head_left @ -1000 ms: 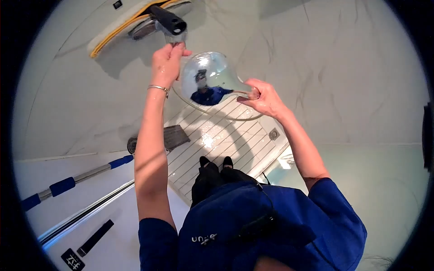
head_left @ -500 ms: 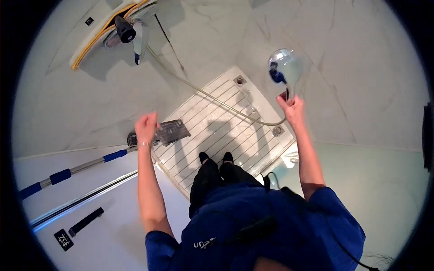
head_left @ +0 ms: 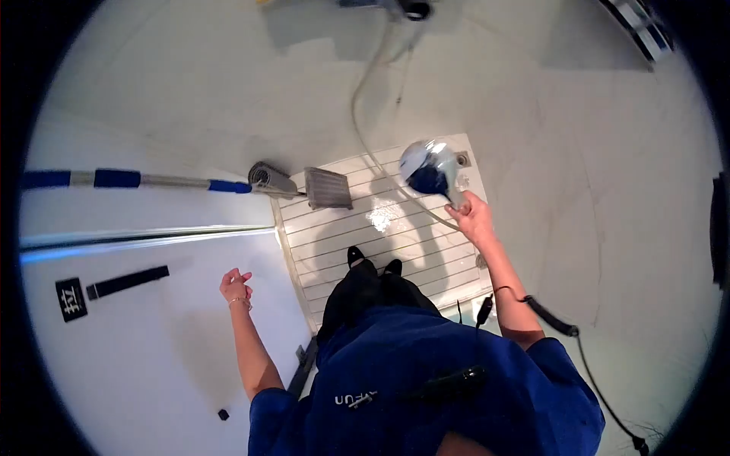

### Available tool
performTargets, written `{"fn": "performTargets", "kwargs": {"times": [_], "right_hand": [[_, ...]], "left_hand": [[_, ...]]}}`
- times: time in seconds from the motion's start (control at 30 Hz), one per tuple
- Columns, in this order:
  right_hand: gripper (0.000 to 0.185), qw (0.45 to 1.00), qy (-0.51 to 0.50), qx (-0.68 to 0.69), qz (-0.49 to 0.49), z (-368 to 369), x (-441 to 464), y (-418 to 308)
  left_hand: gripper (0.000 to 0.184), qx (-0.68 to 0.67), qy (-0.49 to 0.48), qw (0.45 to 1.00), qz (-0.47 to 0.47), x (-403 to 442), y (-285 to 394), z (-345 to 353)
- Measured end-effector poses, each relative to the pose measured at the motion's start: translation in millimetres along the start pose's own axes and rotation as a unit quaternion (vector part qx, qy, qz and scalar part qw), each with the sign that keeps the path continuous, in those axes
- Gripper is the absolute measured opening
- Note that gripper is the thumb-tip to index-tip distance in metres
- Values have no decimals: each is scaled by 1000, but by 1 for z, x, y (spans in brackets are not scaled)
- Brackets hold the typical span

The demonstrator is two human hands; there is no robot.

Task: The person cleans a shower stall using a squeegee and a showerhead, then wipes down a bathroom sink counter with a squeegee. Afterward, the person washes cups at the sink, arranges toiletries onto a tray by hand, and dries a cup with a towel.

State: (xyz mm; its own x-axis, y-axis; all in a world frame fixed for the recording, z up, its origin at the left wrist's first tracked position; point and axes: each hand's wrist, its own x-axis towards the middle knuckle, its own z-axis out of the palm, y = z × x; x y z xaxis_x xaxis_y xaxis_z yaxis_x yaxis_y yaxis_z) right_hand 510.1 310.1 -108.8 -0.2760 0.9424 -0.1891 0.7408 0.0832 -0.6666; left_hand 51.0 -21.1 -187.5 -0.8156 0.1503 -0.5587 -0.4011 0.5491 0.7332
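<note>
My right hand [head_left: 475, 217] is wrapped around the handle of a chrome shower head [head_left: 427, 169], raised above the slatted shower floor [head_left: 411, 262]. From its handle a pale flexible hose [head_left: 357, 106] curves toward the wall fixture [head_left: 414, 9] at the top of the view. My left hand [head_left: 236, 286] hangs free over the white door panel [head_left: 175, 327], fingers loosely bent and a little apart, with nothing in them. A flat grey mop head [head_left: 328, 188] on a blue-and-silver pole [head_left: 156, 181] lies beyond that hand, at the floor's left edge.
A rolled grey mat [head_left: 271, 179] sits beside the mop head. Marble-look walls [head_left: 563, 152] rise around the shower floor. A shelf or rack [head_left: 639, 26] is at the top right. A coiled black cord [head_left: 551, 315] hangs by my right arm. Wet patches [head_left: 382, 216] shine on the floor.
The view has turned, shifting the fixture right. The shower head in my right hand has moved left and lower, over the slatted floor. My left hand has drawn back from beside the mop head.
</note>
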Motion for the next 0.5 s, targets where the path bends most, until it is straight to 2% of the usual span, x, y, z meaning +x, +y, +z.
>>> {"fn": "performTargets", "kwargs": {"times": [0.03, 0.13, 0.2, 0.23, 0.33, 0.4, 0.47, 0.5], "right_hand": [[28, 1000, 2, 14, 0, 6, 12, -9], [28, 994, -36, 91, -38, 30, 32, -66], [29, 982, -78, 153, -73, 52, 43, -115], [30, 985, -117, 115, -60, 67, 54, -125], [33, 982, -111, -73, -135, 98, 72, -177], [36, 980, -112, -55, -155, 117, 81, -194], [34, 973, -137, -78, -166, 128, 86, -220], [34, 968, -159, -82, -177, 135, 92, -226]], "left_hand": [[22, -4, 40, 999, -14, 2, -8, -7], [27, -139, 82, 985, 54, 44, -63, -33], [30, -58, 97, 994, -9, 20, -30, -44], [32, -16, 101, 994, -42, 9, -10, -53], [32, -129, 158, 977, 64, 9, 0, -84], [33, -45, 200, 933, 296, 26, -9, -113], [40, -52, 156, 956, 241, -37, 76, -117], [46, -50, 153, 944, 287, -52, 102, -117]]}}
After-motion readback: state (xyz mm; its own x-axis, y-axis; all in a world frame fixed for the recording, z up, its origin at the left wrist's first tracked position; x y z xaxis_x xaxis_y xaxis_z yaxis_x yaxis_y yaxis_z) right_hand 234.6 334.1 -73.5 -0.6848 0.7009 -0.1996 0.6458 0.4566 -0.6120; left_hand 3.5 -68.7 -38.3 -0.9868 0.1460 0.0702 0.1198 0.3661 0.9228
